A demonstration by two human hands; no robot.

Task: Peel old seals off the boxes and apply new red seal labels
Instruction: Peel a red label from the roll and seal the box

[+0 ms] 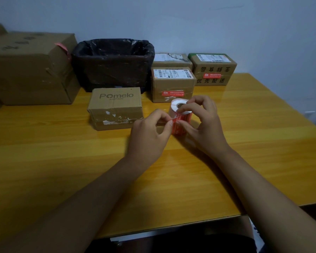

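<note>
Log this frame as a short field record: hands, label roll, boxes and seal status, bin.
left hand: pinches a red label's edge at the roll
right hand: holds the label roll, upright on the table
Pomelo box: torn seal residue, no red label
sealed boxes: middle box and right box carry red seals
bin: black liner, behind the Pomelo box

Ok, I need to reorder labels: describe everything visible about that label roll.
The label roll stands on end on the yellow wooden table, white rim and dark core hole up, red printed labels around its side. The right hand holds its top; the left hand pinches a partly peeled label. It stands near the Pomelo box.
</note>
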